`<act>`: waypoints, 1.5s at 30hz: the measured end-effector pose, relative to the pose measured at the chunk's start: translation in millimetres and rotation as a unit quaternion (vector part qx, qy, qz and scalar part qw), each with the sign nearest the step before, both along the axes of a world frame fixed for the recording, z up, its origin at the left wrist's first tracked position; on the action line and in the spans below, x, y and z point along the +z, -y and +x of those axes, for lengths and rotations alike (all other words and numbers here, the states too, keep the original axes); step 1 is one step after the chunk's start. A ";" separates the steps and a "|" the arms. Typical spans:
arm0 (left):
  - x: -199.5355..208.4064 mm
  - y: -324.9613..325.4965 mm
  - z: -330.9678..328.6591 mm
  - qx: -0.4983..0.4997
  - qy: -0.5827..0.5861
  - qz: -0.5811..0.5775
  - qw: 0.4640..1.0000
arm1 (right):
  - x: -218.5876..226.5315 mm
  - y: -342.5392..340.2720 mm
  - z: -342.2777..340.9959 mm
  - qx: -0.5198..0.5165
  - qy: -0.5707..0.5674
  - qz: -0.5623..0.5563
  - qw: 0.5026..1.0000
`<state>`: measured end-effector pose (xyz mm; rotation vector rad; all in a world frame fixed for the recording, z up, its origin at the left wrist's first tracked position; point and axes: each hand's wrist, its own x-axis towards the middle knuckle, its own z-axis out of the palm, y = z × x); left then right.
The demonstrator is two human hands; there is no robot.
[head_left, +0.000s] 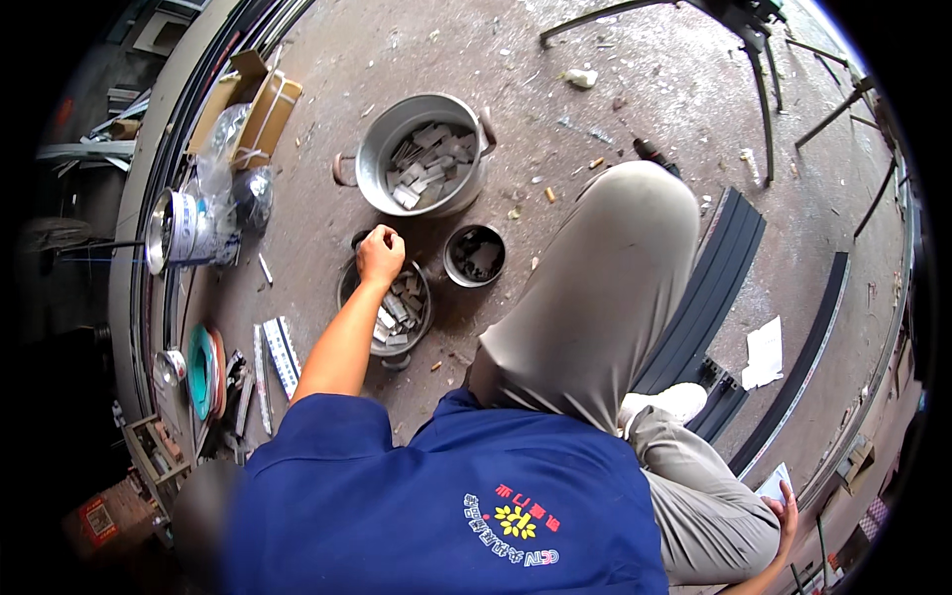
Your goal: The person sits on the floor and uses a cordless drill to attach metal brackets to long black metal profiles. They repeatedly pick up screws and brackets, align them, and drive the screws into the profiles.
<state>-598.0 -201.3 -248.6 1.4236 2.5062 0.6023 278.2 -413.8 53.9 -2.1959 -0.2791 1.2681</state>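
My left hand (380,255) is closed, its fingers curled together above the rim of a metal pot (427,315). Whatever those fingers may hold is hidden. Small grey metal pieces (399,313) lie in that pot. Beyond it stands a larger two-handled metal pot (373,164) with more flat metal pieces (433,164) inside. To the right of the hand is a small round can (452,268) with dark contents. At the lower right, beside my bent knee, my right hand (785,516) grips a pale flat sheet (773,482), partly cut off from view by the fingers.
Dark metal profiles (716,273) lie on the floor to the right, near a white paper (764,354). An opened cardboard box (268,124) and a wire spool (171,233) are at the left. Black stand legs (759,99) rise at the far right. Debris dots the floor.
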 end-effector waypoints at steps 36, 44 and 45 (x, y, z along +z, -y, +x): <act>-49.8 79.0 -58.5 -0.160 -0.086 -0.282 0.942 | -15.0 -26.7 -7.6 0.066 0.013 0.071 0.995; -63.4 56.3 -37.2 -0.132 -0.094 -0.275 0.948 | -19.2 -25.3 2.8 0.067 0.032 0.076 0.994; -62.0 55.8 -38.7 -0.135 -0.078 -0.273 0.949 | -19.2 -25.5 2.6 0.063 0.034 0.072 0.995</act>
